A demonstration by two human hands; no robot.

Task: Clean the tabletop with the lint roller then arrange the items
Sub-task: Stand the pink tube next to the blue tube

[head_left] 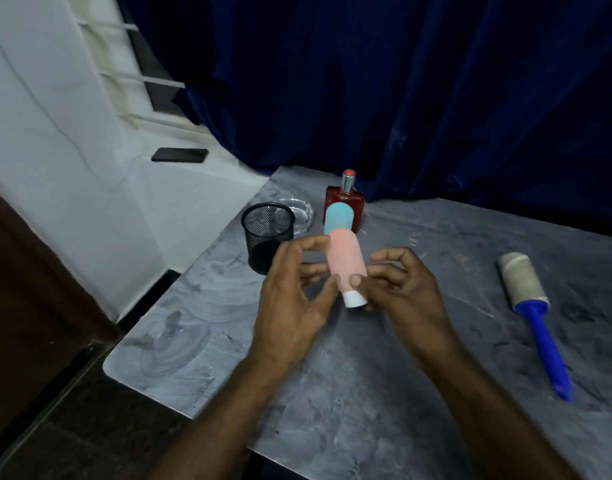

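Tabletop (384,393); pink bottle (346,261) between hands.

A home room: barred window (138,81), blue curtain (384,81), perfume bottle (346,202) on marbled table (384,375).

Both forearms are seen bare, with no sleeves in view. The left hand (290,299) and right hand (408,292) are ungloved. Short nails are shown on the fingers (355,280).

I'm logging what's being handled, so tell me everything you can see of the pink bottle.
The pink bottle is a small, rounded, matte tube, seemingly soft plastic, with a white cap pointing toward the camera. It is held tilted above the grey table, gripped by fingertips of the left hand and right hand.
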